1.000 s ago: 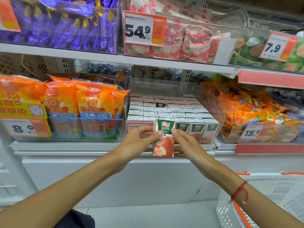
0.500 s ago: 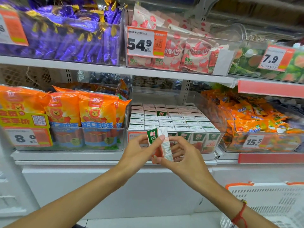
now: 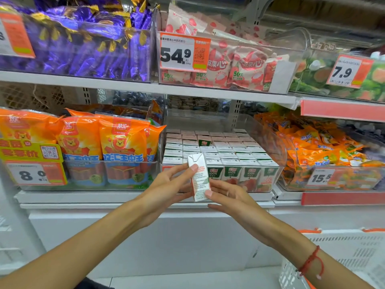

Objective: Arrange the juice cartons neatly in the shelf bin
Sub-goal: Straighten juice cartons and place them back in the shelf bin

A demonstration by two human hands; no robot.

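A clear bin of juice cartons is carried by the white shelf, between a bin of orange sausage packs and one of orange snack bags.

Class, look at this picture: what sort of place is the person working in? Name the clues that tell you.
Most likely a supermarket or convenience store aisle. Clues: printed price tags such as the 54.9 tag on clear shelf bins, rows of juice cartons stocked in a bin, and a white shopping basket beside the person.
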